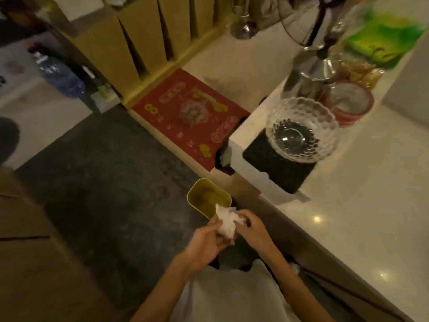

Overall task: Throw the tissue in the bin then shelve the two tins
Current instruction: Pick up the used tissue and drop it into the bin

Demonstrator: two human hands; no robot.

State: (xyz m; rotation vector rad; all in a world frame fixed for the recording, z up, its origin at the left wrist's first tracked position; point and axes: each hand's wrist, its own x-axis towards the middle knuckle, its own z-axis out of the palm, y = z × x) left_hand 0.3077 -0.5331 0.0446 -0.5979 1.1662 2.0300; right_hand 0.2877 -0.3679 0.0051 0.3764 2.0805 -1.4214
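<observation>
A crumpled white tissue (pixel 227 220) is held between both my hands, low in the middle of the head view. My left hand (pixel 206 240) grips it from the left and below, and my right hand (pixel 253 231) pinches its right side. Just beyond the tissue a small yellow-green bin (pixel 204 194) stands open on the dark floor, its rim touching the tissue's far edge in the picture. A red-banded tin (pixel 348 104) stands on the white counter at the right, behind a glass bowl. I see no second tin for sure.
The white counter (pixel 359 205) runs along the right, with a clear glass bowl (pixel 301 129) on a black slab (pixel 278 163), a steel pot (pixel 306 77) and a green bag (pixel 383 40). A red mat (pixel 190 117) lies on the floor ahead. Tan cabinet doors (pixel 130 43) stand behind.
</observation>
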